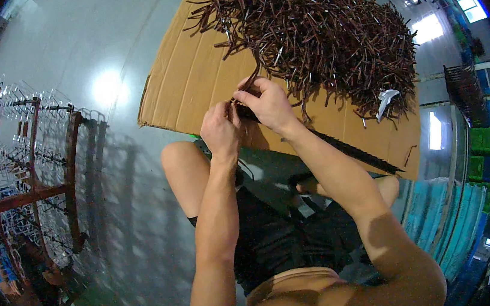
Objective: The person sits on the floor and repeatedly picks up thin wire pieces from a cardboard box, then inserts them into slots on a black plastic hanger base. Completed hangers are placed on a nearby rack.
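My right hand (268,105) pinches a thin dark brown strip (256,69) between thumb and fingers. The strip's upper end points toward a large heap of similar strips (315,30). Close beside it, my left hand (220,130) is closed, its fingertips almost meeting the right thumb; what they grip is hidden. From under the hands a long dark bar with a toothed edge (356,151) runs to the lower right, partly covered by my right forearm. The heap and part of the bar lie on a flat cardboard sheet (175,94).
A scrap of white material (385,101) lies on the heap's lower right. Brown metal racks with many wire hooks (31,156) stand on the grey floor at left. Green crates (484,141) and turquoise panels (445,209) line the right side. My bent knees flank the work.
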{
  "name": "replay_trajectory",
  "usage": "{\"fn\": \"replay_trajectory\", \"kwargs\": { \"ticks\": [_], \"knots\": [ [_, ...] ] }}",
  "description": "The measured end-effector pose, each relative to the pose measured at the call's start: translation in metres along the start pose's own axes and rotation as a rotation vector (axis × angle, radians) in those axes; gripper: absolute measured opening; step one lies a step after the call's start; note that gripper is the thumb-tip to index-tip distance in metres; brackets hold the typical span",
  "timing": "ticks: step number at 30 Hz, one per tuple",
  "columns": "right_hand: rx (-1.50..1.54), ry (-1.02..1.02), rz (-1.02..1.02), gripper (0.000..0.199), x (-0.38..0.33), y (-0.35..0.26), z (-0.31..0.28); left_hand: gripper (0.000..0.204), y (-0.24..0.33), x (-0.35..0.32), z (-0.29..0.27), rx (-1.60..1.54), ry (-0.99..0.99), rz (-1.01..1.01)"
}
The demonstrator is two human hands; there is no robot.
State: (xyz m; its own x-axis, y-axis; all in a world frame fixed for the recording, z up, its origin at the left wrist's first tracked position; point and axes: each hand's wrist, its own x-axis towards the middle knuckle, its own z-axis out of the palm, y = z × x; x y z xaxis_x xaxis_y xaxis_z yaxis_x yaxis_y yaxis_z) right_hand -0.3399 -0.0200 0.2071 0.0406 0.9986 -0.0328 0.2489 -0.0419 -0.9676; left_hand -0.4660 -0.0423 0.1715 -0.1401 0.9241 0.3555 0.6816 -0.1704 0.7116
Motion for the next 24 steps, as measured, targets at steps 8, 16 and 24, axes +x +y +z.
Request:
{"fn": "replay_trajectory", "kwargs": {
  "ticks": [8,16,24],
  "knots": [
    [0.000,-0.001,0.011,0.024,0.003,0.010,0.000,0.013,-0.001,0.000,0.002,-0.003,-0.041,-0.016],
    [-0.044,0.016,-0.021,0.024,0.001,0.006,0.003,0.013,-0.001,0.001,-0.001,0.006,-0.033,0.024],
    [-0.546,-0.069,-0.210,0.023,-0.004,-0.031,0.005,0.016,-0.008,-0.003,0.000,-0.078,-0.093,-0.033]
  ]
}}
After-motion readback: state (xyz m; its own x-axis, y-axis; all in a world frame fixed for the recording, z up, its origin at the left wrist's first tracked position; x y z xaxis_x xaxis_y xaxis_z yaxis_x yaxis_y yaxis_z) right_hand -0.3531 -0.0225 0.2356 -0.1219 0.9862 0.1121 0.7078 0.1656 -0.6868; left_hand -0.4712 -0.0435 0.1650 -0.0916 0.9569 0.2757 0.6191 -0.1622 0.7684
